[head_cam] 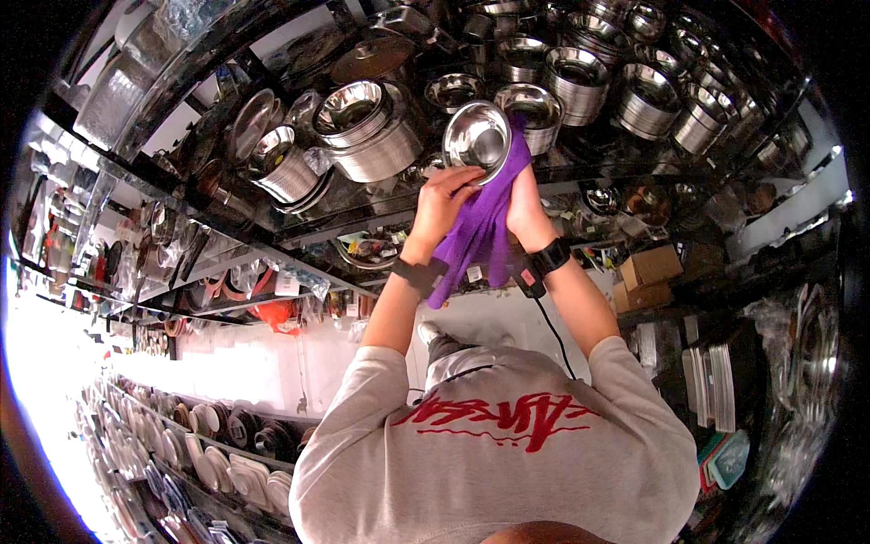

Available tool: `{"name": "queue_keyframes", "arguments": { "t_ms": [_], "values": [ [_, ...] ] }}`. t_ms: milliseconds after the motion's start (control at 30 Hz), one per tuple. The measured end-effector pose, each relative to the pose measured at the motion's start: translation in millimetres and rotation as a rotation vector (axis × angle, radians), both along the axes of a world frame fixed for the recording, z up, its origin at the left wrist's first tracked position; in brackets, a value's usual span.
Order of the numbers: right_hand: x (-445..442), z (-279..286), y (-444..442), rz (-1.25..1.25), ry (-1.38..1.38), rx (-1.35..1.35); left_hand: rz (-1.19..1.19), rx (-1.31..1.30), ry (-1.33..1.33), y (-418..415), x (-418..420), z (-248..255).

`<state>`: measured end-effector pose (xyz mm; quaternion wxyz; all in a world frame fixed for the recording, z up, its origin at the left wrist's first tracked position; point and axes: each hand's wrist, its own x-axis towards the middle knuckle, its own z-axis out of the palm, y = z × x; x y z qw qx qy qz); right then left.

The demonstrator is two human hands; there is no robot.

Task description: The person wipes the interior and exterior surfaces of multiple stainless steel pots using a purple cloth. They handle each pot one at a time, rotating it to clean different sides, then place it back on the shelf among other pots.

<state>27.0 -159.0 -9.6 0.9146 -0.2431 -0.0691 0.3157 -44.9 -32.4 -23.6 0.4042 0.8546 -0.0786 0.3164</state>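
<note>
A shiny stainless steel bowl (476,139) is held up tilted in front of the shelf, its inside facing me. My left hand (438,204) grips its lower rim, thumb and fingertips at the edge. Against the bowl's right side and underside, my right hand (525,200) holds a purple cloth (493,204). Its fingers are mostly hidden by the cloth, whose long folds hang down between my wrists. Just behind the bowl stands a stack of steel bowls (533,109).
More stacked steel bowls (578,81) and a wide stack of steel basins (377,149) fill the black shelf (353,214). Cardboard boxes (646,272) sit lower right. Racks of plates and lids (231,469) stand behind left. A black cable (557,336) runs from my right wrist.
</note>
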Motion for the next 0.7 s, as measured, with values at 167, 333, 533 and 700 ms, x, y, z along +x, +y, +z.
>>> {"name": "queue_keyframes", "arguments": {
  "t_ms": [167,333,533,700],
  "values": [
    [3.7,-13.0,-1.7,-0.188,-0.061,-0.155,0.056,0.227,-0.076,4.0,-1.1,9.7],
    [16.0,-37.5,9.8,-0.591,-0.572,-0.641,0.052,0.381,-0.042,3.0,-4.9,0.3],
    [23.2,-56.5,10.6,-0.637,-0.676,-0.724,0.071,-0.289,-0.212,-8.2,1.9,-16.4],
    [30.7,-82.9,24.0,-0.622,-0.667,-0.752,0.008,-0.898,0.289,26.7,30.2,-53.2]
  ]
}}
